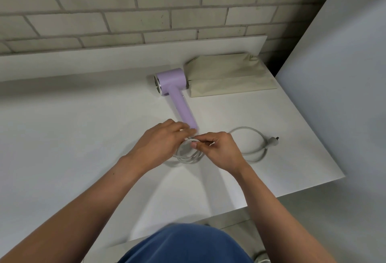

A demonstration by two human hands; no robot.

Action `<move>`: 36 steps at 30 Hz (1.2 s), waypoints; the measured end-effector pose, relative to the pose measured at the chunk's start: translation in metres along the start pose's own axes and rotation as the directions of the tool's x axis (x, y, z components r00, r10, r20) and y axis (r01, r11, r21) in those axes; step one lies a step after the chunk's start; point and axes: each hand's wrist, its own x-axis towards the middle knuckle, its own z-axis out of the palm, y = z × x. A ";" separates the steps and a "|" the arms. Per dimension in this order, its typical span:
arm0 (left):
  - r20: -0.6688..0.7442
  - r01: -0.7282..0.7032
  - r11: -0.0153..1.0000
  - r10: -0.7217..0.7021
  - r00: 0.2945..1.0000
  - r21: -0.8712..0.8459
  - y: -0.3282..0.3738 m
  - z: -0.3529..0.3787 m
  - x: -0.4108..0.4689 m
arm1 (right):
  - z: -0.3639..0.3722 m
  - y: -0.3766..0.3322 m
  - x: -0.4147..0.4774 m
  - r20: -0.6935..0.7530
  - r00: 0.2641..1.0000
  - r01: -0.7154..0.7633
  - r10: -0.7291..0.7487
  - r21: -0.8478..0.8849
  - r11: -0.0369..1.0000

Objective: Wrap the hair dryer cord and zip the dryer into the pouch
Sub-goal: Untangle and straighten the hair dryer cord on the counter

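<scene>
A lilac hair dryer (174,87) lies on the white table (83,127), head toward the wall, handle pointing at me. Its white cord (253,152) is partly coiled in small loops below the handle's end; a larger loop trails right to the plug (272,139). My left hand (160,139) holds the coiled loops by the handle's end. My right hand (217,148) pinches the cord at the top of the coil, right beside the left hand. A beige fabric pouch (227,77) lies flat just right of the dryer's head.
A grey brick wall (146,12) rises behind the table. The table's right edge (325,143) runs diagonally, with a pale panel beyond it. The near edge crosses just ahead of my blue-clad lap (183,246).
</scene>
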 end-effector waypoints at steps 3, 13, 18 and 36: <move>0.017 -0.049 0.997 0.048 0.999 0.067 -0.005 0.004 0.005 | -0.002 0.000 -0.001 -0.006 1.000 0.002 -0.002 0.002 1.000; -0.231 0.182 0.982 -0.164 0.959 0.057 0.006 -0.001 0.011 | -0.009 0.000 -0.006 -0.072 0.997 0.003 -0.001 0.022 1.000; -0.189 0.139 0.990 -0.130 0.973 0.036 0.004 0.011 0.009 | -0.006 -0.006 -0.008 -0.051 0.996 0.064 -0.076 -0.210 0.976; -0.313 0.143 0.989 -0.126 0.941 0.030 -0.021 -0.023 0.017 | -0.009 0.000 -0.016 -0.080 0.995 0.034 -0.051 -0.194 0.980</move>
